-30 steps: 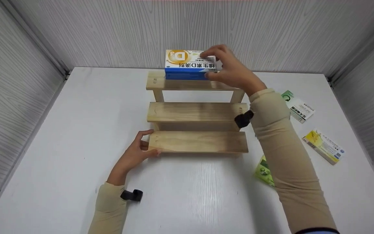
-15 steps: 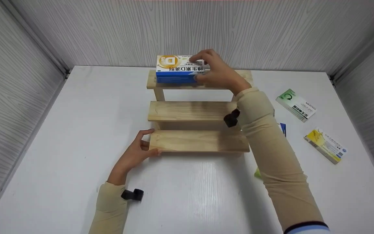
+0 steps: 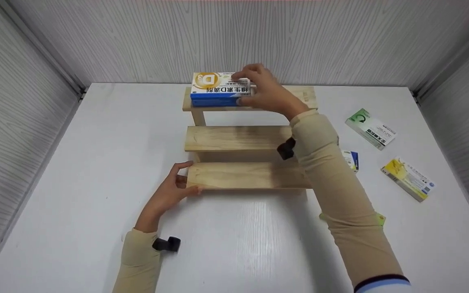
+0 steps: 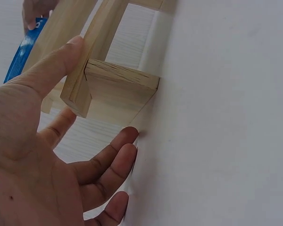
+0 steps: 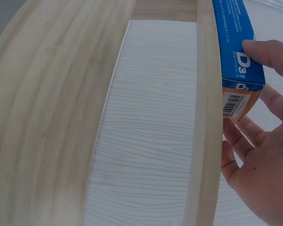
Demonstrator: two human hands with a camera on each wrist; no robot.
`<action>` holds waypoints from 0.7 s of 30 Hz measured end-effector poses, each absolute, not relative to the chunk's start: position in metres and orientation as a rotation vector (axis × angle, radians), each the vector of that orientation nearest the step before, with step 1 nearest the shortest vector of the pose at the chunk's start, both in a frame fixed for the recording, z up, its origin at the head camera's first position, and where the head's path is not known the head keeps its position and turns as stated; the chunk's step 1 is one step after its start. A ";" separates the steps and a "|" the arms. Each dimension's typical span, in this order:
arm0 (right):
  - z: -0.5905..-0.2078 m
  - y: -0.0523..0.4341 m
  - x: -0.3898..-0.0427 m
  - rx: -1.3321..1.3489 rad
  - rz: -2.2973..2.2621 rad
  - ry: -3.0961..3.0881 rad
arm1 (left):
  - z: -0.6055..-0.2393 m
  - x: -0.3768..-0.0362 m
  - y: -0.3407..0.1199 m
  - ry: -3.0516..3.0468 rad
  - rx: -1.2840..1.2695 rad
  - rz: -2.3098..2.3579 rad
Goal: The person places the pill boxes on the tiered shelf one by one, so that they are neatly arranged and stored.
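Observation:
A three-tier wooden step rack (image 3: 234, 138) stands on the white table. My right hand (image 3: 268, 92) pinches a white, orange and blue vitamin D drops box (image 3: 214, 99), which sits at the left of the rack's top board. In the right wrist view the thumb presses the blue side of the box (image 5: 237, 42), and its barcode end rests against the board. My left hand (image 3: 166, 196) grips the left end of the lowest board between thumb and index finger. Its other fingers (image 4: 104, 165) lie loosely curled near the table in the left wrist view.
Right of the rack lie a green-and-white box (image 3: 371, 128) and a yellow-and-white box (image 3: 408, 179). A blue-and-white box (image 3: 351, 160) and a green box (image 3: 381, 219) are partly hidden by my right forearm. Grey wood-grain walls (image 3: 234, 40) enclose the table at the back and sides.
My right hand has moved the vitamin D box left and slightly nearer, to the left end of the top board. The left hand has stayed on the lowest board.

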State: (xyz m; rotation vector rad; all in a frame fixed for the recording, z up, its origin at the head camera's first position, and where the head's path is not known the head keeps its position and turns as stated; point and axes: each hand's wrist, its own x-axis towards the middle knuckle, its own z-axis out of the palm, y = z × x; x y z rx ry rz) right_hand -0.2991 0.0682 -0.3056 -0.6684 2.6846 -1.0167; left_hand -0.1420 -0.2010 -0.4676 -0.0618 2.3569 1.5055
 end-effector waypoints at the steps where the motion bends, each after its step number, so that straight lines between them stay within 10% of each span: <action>1: -0.305 0.069 -0.299 -0.667 -1.023 2.697 | -0.467 -0.142 -0.201 2.360 -0.061 1.509; 21: -0.321 0.191 -0.286 -0.681 -1.267 2.812 | -0.466 -0.143 -0.204 2.387 -0.035 1.472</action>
